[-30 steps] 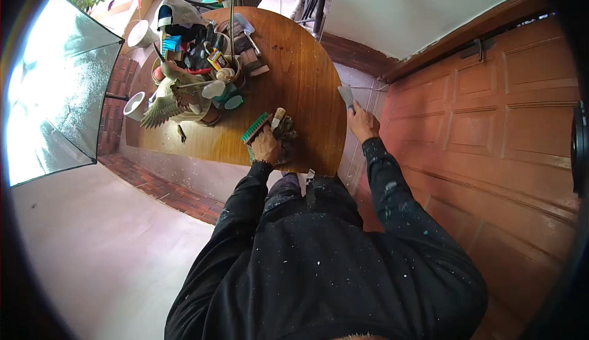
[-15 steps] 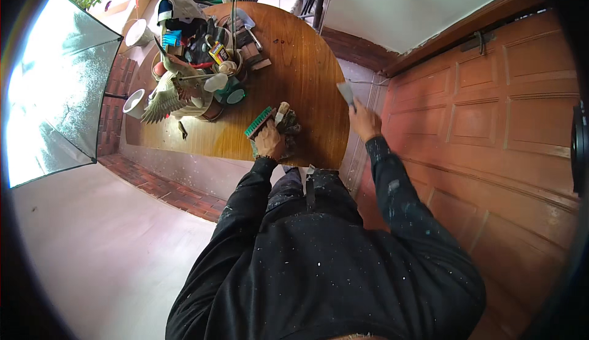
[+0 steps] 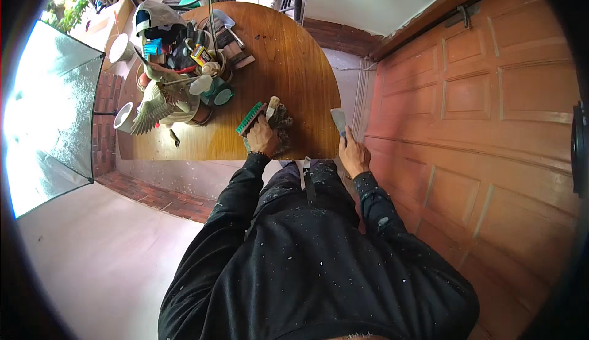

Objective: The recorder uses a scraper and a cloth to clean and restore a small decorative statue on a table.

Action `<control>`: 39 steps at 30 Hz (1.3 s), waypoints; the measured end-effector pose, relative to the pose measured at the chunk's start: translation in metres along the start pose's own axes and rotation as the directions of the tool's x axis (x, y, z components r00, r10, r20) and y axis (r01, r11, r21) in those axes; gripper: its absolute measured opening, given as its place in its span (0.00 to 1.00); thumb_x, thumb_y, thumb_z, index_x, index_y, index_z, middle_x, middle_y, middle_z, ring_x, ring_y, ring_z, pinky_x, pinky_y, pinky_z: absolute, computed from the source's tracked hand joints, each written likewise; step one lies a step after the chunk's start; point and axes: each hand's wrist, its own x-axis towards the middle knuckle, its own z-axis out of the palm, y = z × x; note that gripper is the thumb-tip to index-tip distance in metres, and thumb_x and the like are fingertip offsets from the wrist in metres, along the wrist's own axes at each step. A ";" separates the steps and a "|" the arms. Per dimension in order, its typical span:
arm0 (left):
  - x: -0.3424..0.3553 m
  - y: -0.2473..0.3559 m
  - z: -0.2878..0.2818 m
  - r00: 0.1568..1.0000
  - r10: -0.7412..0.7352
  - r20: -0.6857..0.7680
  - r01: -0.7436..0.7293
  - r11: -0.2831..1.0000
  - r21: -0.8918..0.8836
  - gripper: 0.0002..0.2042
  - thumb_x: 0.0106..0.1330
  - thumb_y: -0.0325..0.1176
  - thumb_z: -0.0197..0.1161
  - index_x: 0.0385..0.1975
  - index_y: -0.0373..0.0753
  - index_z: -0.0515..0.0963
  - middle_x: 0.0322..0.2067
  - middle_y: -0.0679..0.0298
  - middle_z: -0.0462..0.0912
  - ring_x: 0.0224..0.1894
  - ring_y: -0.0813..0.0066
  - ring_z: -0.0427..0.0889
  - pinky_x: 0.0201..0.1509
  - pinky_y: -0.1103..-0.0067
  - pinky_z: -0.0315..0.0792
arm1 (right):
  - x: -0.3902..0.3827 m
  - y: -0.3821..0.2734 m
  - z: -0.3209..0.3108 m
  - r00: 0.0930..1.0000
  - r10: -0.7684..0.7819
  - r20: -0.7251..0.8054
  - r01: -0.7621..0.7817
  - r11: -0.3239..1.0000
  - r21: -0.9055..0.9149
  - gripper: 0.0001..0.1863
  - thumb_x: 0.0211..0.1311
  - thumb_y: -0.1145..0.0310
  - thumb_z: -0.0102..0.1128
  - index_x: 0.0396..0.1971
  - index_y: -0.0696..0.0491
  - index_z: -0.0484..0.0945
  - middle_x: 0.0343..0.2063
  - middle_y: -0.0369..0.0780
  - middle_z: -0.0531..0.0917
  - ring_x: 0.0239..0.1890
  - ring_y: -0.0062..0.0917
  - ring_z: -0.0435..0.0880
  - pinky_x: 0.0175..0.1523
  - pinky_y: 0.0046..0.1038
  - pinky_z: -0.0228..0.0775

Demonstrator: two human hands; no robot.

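Observation:
My left hand (image 3: 262,137) is closed around a scrub brush (image 3: 251,119), whose green bristles face away from my palm, up and to the left. It rests at the near edge of the round-ended wooden table (image 3: 282,51). Just right of that hand lies a dark crumpled rag (image 3: 283,122), with a short pale wooden piece (image 3: 272,106) on it; its kind is unclear. Past the table's right edge, my right hand (image 3: 354,154) grips a putty knife (image 3: 338,119) by its dark handle, the flat grey blade pointing away from me.
A bird figure (image 3: 161,97) with spread wings stands among cluttered tools on the table's left. Nearby are a green jar (image 3: 222,96) and a white bucket (image 3: 124,116). A panelled wooden door (image 3: 466,107) is at right, a reflective umbrella (image 3: 58,113) at far left.
My right hand with the putty knife has come nearer to me and slightly left. My left hand keeps its hold on the scrub brush. The whole view has shifted a little.

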 end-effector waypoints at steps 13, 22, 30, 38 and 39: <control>0.001 -0.004 0.002 0.999 0.025 -0.028 -0.025 1.000 0.000 0.26 0.55 0.39 0.70 0.50 0.37 0.67 0.41 0.44 0.81 0.45 0.41 0.81 0.46 0.54 0.75 | 0.041 -0.009 0.007 0.991 -0.070 -0.115 0.068 0.998 -0.016 0.26 0.71 0.55 0.48 0.65 0.47 0.69 0.29 0.53 0.84 0.31 0.52 0.83 0.35 0.52 0.74; -0.008 -0.011 0.000 0.991 0.038 -0.125 -0.039 0.999 -0.004 0.21 0.54 0.37 0.69 0.45 0.39 0.69 0.37 0.48 0.82 0.40 0.44 0.82 0.41 0.54 0.77 | -0.102 0.027 0.006 0.991 -0.045 0.126 0.046 0.999 -0.008 0.28 0.70 0.54 0.48 0.68 0.44 0.67 0.30 0.55 0.84 0.33 0.53 0.84 0.40 0.53 0.74; -0.001 -0.001 -0.008 1.000 0.003 -0.011 -0.003 1.000 0.006 0.28 0.55 0.40 0.70 0.54 0.37 0.68 0.41 0.44 0.82 0.45 0.42 0.81 0.47 0.55 0.76 | -0.034 -0.008 0.001 0.994 -0.061 0.089 0.062 0.998 -0.009 0.28 0.71 0.54 0.48 0.69 0.41 0.65 0.32 0.54 0.85 0.34 0.53 0.84 0.41 0.51 0.76; -0.004 -0.013 0.001 0.992 0.054 -0.116 -0.056 0.998 -0.012 0.23 0.55 0.37 0.68 0.48 0.38 0.69 0.38 0.48 0.82 0.43 0.43 0.82 0.44 0.55 0.76 | -0.061 0.016 0.030 0.991 -0.122 0.048 0.123 0.992 -0.004 0.29 0.71 0.52 0.47 0.70 0.41 0.63 0.28 0.55 0.85 0.30 0.53 0.84 0.36 0.54 0.74; -0.004 -0.016 0.003 0.986 0.054 -0.156 -0.057 0.998 -0.016 0.22 0.55 0.36 0.67 0.48 0.38 0.69 0.39 0.47 0.82 0.43 0.42 0.82 0.44 0.54 0.76 | -0.041 -0.006 0.019 0.992 -0.097 0.075 0.098 0.995 -0.005 0.28 0.71 0.53 0.47 0.69 0.41 0.64 0.28 0.55 0.84 0.31 0.54 0.84 0.36 0.54 0.74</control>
